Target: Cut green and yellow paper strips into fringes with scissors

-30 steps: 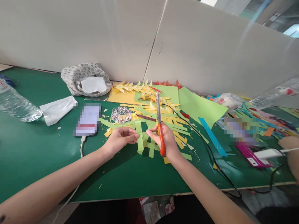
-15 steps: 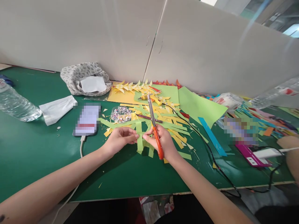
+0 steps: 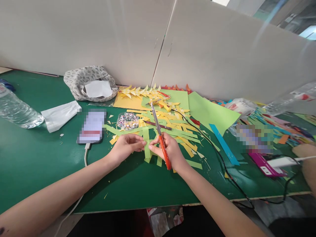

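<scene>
My left hand [image 3: 126, 146] pinches the edge of a light green paper strip [image 3: 146, 144] that lies over the green table [image 3: 37, 158]. My right hand [image 3: 170, 149] is closed around orange-handled scissors [image 3: 160, 136], whose closed blades point away toward the back, and its fingertips also touch the same strip from the right. Under and behind the hands lies a heap of yellow and green paper strips [image 3: 172, 126]. A pencil [image 3: 154, 124] lies across the heap.
A phone [image 3: 92, 126] on a white cable, a round tray of small beads [image 3: 127, 120], white tissue [image 3: 60, 115], a water bottle [image 3: 17, 113] and a cloth pouch [image 3: 90, 82] sit left. Green sheets [image 3: 209, 110], a blue strip [image 3: 223, 143], black cable and another person's hand [image 3: 306, 154] are right.
My right hand has shifted left toward the strip, and the scissors have tilted so their tips swing to the left. My left hand stays put on the strip.
</scene>
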Available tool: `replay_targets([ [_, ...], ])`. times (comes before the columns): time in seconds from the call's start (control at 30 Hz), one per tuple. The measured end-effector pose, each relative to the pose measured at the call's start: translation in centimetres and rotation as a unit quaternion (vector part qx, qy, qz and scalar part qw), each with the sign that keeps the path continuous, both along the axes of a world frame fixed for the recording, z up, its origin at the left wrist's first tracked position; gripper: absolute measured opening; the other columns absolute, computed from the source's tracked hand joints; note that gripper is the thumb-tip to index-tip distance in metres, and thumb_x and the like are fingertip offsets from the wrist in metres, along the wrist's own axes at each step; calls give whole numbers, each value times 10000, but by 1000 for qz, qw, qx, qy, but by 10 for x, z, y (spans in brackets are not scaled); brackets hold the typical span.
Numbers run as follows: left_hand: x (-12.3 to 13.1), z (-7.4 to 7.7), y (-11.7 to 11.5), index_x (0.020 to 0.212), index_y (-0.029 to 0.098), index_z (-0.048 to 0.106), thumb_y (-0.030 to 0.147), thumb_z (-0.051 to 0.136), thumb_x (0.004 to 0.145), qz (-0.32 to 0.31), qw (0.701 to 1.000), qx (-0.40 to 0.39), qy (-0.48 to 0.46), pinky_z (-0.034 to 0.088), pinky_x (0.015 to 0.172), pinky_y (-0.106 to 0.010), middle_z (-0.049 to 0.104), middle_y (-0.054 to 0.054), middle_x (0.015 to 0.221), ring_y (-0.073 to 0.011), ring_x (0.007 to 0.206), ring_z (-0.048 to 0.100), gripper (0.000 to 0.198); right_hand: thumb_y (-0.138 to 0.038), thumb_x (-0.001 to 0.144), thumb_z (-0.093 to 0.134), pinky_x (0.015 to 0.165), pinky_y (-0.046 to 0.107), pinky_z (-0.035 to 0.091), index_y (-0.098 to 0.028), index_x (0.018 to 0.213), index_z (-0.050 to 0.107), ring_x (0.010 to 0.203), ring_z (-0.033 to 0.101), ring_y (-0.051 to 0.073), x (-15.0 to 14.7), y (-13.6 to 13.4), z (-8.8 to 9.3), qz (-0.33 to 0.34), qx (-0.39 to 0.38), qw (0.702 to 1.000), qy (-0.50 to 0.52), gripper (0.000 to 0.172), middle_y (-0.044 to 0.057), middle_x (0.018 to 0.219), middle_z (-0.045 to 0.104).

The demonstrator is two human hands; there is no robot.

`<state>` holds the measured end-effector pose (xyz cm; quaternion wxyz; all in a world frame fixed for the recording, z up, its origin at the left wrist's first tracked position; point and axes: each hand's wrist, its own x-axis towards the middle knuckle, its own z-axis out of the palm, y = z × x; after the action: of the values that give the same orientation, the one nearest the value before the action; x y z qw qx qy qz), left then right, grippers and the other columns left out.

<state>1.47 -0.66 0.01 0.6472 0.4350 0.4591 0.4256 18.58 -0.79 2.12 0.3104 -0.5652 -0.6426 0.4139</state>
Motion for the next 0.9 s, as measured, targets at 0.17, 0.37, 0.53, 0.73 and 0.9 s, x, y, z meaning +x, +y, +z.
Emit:
replay_targets([
  [0.17,0,-1,0,705,168,639,273,722,618,-8,1000,-11,-7,491,614,-244,631,-3,664,-112,601,589,160,-234,601,636,558,264,438,-221,710,441,595,571,136,-2,-2,1,0,-4,1000,8,224,-12,753,643],
  [0.37,0,0,-1,718,173,627,304,719,624,-1,1000,-5,-15,496,611,-234,622,-3,682,-121,646,596,185,-251,608,637,619,290,455,-225,721,442,653,599,157,-2,-3,2,9,-6,1000,5,227,-13,739,642],
  [0.53,-2,0,1,714,170,631,331,713,633,17,999,17,-22,499,626,-237,618,-5,674,-112,617,586,198,-327,646,617,520,255,411,-231,734,436,529,527,116,0,-6,6,1,19,999,-35,223,-30,730,620],
  [0.73,-7,2,6,717,163,624,340,725,620,109,990,44,-80,487,659,-226,611,4,699,-95,623,568,226,-459,674,578,470,257,340,-228,931,425,505,527,150,1,-8,9,-5,76,977,-198,378,-14,667,569],
  [0.9,-9,4,7,724,168,619,304,729,626,163,978,36,-128,475,658,-194,594,21,714,-77,645,556,201,-543,663,565,507,279,344,-207,965,417,676,594,231,-1,-9,3,32,117,946,-302,475,72,872,600],
])
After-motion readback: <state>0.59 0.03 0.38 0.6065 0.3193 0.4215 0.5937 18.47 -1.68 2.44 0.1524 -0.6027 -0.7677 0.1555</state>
